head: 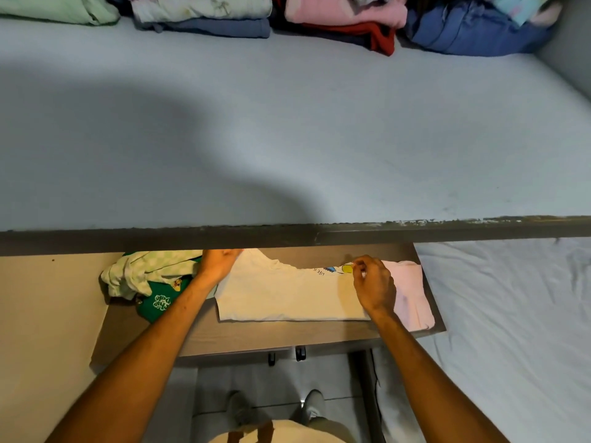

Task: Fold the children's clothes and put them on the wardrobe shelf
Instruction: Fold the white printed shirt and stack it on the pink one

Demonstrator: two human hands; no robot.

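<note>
A cream children's T-shirt (281,292) with a small printed picture lies flat on a brown lower board (256,337). My left hand (219,262) grips its far left edge, partly hidden under the shelf's front edge. My right hand (372,284) pinches the shirt near the print. A pale pink garment (412,292) lies under the shirt's right end. The wide grey wardrobe shelf (287,139) spreads above, with folded clothes along its back.
A crumpled pale green checked garment (144,271) and a green printed one (160,302) lie left of the shirt. Folded stacks at the shelf's back: mint (57,9), floral over blue (204,14), pink over red (345,17), blue denim (473,30). A white bed sheet (511,314) is at right.
</note>
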